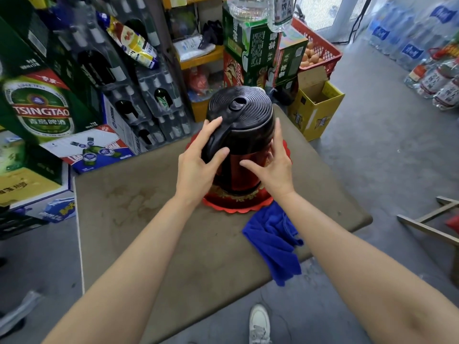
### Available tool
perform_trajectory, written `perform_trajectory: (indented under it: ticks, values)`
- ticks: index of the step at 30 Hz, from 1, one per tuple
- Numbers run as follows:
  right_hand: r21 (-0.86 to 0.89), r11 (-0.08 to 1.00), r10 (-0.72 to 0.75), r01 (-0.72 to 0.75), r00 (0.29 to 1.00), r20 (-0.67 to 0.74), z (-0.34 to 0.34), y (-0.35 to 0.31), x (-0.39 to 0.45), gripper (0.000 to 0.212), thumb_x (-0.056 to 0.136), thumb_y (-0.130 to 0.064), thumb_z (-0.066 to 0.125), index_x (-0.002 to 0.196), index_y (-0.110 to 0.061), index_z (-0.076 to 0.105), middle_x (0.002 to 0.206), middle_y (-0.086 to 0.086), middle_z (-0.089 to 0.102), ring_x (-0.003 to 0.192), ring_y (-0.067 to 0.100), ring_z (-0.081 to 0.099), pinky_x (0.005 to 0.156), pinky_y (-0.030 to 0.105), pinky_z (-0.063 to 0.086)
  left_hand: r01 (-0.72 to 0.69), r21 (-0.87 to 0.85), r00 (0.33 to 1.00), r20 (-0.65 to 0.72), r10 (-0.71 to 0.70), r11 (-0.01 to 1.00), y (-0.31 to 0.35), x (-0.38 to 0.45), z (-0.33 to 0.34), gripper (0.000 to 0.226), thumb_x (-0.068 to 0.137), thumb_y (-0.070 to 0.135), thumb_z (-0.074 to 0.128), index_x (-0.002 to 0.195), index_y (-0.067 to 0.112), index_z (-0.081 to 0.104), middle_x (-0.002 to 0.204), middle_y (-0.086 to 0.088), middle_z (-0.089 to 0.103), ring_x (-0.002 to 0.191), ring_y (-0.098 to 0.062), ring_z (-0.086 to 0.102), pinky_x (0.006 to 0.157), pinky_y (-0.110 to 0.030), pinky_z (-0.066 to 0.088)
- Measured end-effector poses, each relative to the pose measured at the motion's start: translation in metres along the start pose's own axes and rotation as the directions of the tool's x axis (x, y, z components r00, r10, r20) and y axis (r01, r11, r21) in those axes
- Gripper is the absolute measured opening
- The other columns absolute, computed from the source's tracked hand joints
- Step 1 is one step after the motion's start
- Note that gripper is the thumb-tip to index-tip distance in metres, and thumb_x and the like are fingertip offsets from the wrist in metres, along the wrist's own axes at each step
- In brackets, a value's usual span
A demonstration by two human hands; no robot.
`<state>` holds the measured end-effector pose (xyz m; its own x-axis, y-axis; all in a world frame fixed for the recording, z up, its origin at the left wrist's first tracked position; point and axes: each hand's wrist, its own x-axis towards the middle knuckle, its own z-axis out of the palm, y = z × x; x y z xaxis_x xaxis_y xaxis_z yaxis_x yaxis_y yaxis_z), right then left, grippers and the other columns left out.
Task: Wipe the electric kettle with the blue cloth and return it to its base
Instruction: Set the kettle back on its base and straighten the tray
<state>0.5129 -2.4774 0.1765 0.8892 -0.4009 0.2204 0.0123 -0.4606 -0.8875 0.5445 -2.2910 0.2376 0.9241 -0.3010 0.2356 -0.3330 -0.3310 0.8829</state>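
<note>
The electric kettle [244,135] has a ribbed black lid, a black handle and a dark red body. It stands on a red scalloped tray [236,204] in the middle of the low brown table [149,219]. My left hand [201,160] wraps around the black handle on the kettle's left side. My right hand [273,162] presses flat against the red body on the right, fingers spread. The blue cloth [275,242] lies crumpled on the table's near right corner, partly hanging over the edge, untouched. The kettle's own base is hidden under it.
Green beer cartons [39,108] and shrink-wrapped bottle packs [139,95] crowd the left side. A yellow open box [315,108] and a red egg crate [318,53] stand behind the table. Water bottle packs [407,43] line the far right. A wooden frame [427,224] lies right. My shoe [259,324] is below.
</note>
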Motion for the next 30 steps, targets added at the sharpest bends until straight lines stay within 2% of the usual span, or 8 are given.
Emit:
perform_trajectory:
  ticks: [5,11,15,17,20,23,25,30]
  values:
    - [-0.011,1.0,-0.013,0.013,1.0,0.024,-0.003,0.009,-0.023,0.115,0.071,-0.044,0.083,0.155,-0.037,0.005,0.161,-0.007,0.028,0.147,0.012,0.029,0.114,0.046,0.038,0.024,-0.006,0.999,-0.023,-0.024,1.0,-0.006,-0.031,0.003,0.061,0.095,0.017,0.071,0.149,0.035,0.048,0.154,0.024,0.042,0.151,-0.009,0.036,0.122,-0.035,0.035]
    - [-0.032,0.997,-0.064,0.065,0.998,0.011,0.003,0.006,-0.021,0.111,0.075,-0.042,0.081,0.154,-0.038,0.002,0.163,-0.003,0.023,0.149,0.012,0.024,0.114,0.046,0.037,0.002,-0.005,1.0,-0.021,-0.002,1.0,-0.02,-0.029,0.006,0.058,0.099,0.02,0.065,0.152,0.03,0.044,0.165,0.001,0.037,0.154,-0.008,0.029,0.123,-0.027,0.031]
    - [-0.084,0.992,-0.087,0.09,0.996,0.037,0.001,0.009,-0.023,0.111,0.076,-0.045,0.079,0.154,-0.036,0.0,0.163,-0.007,0.019,0.149,0.013,0.025,0.113,0.045,0.039,-0.034,0.028,0.999,0.007,0.034,0.999,-0.022,-0.035,0.003,0.055,0.104,0.026,0.055,0.156,0.034,0.038,0.165,0.011,0.033,0.153,-0.006,0.029,0.122,-0.02,0.03]
    - [-0.113,0.989,-0.086,0.091,0.995,0.047,-0.002,0.01,-0.025,0.108,0.078,-0.046,0.076,0.156,-0.031,0.003,0.162,-0.013,0.017,0.149,0.012,0.024,0.117,0.035,0.034,-0.063,-0.026,0.993,-0.103,0.06,0.998,-0.03,-0.037,-0.001,0.05,0.107,0.028,0.046,0.156,0.032,0.037,0.16,0.02,0.039,0.149,-0.007,0.038,0.121,-0.025,0.032]
    - [-0.169,0.983,-0.06,0.072,0.995,0.075,-0.01,0.023,-0.031,0.089,0.089,-0.045,0.066,0.157,-0.029,0.011,0.162,-0.011,0.021,0.148,0.008,0.025,0.115,0.023,0.027,0.127,0.075,0.952,-0.291,-0.1,0.989,-0.058,-0.025,-0.009,0.048,0.109,0.03,0.039,0.157,0.036,0.036,0.161,0.018,0.039,0.149,-0.01,0.038,0.12,-0.031,0.032]
    - [-0.281,0.959,0.061,-0.045,0.997,0.05,-0.017,0.052,-0.038,0.072,0.095,-0.041,0.058,0.155,-0.027,0.021,0.161,-0.003,0.028,0.147,0.014,0.027,0.116,0.03,0.026,0.206,0.52,0.978,-0.098,-0.181,0.829,-0.101,-0.011,-0.009,0.057,0.106,0.02,0.041,0.161,0.027,0.029,0.171,-0.007,0.02,0.158,-0.028,0.018,0.125,-0.045,0.026]
    - [-0.375,0.911,0.176,-0.173,0.984,-0.027,-0.019,0.069,-0.036,0.064,0.095,-0.034,0.059,0.152,-0.019,0.033,0.157,0.004,0.035,0.143,0.022,0.032,0.115,0.032,0.026,0.256,0.65,0.939,0.011,-0.345,0.716,-0.123,-0.008,-0.002,0.064,0.104,0.019,0.042,0.164,0.025,0.02,0.172,-0.013,0.01,0.157,-0.036,0.014,0.124,-0.051,0.024]
    - [-0.254,0.868,0.404,-0.427,0.904,-0.142,-0.021,0.083,-0.009,0.027,0.088,-0.017,0.065,0.115,-0.013,0.064,0.108,0.013,0.067,0.106,0.035,0.06,0.097,0.045,0.047,0.626,0.477,0.722,-0.056,-0.689,0.617,-0.152,0.004,0.012,0.071,0.097,0.027,0.057,0.157,0.008,0.025,0.15,-0.027,0.046,0.134,-0.047,0.046,0.109,-0.05,0.04]
